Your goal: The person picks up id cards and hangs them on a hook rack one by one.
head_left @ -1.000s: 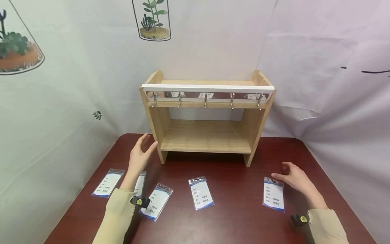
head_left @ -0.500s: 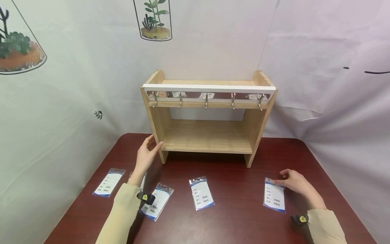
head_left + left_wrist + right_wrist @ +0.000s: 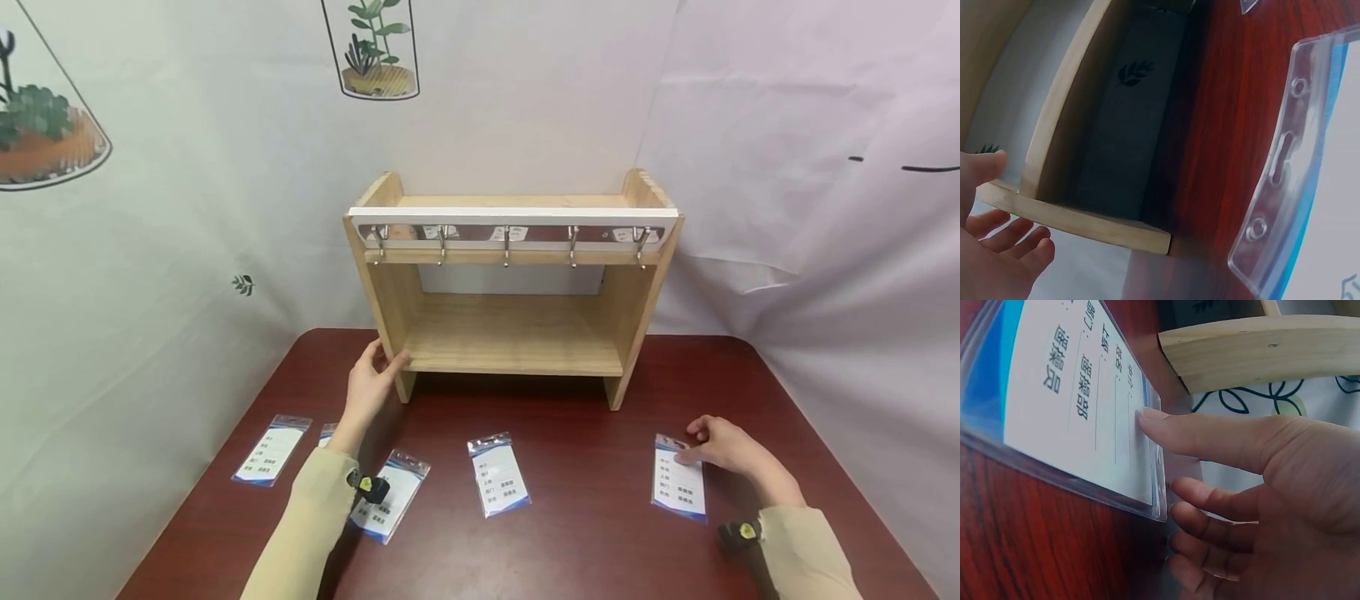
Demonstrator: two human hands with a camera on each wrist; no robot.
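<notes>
My left hand (image 3: 367, 392) is at the left side panel of a wooden shelf (image 3: 510, 333), thumb on the inner side and fingers curled along the outer face. The left wrist view shows those fingers (image 3: 1007, 237) beside the panel's edge. My right hand (image 3: 727, 446) is over the top end of the rightmost badge holder (image 3: 678, 483), a clear plastic sleeve with a white and blue card, lying flat. In the right wrist view the thumb (image 3: 1172, 428) rests on the card's face. The other fingers, bent, are just past its top edge, apart from the thumb.
A white strip with several metal hooks (image 3: 506, 246) spans the shelf's upper front. More badge holders lie on the dark red table (image 3: 585, 550): one in the middle (image 3: 498, 479), one by the left forearm (image 3: 390, 496), one at far left (image 3: 272, 450), another partly hidden behind the left wrist.
My left hand has moved right and come onto the shelf's side panel. The right thumb has moved from the badge holder's top edge onto its face.
</notes>
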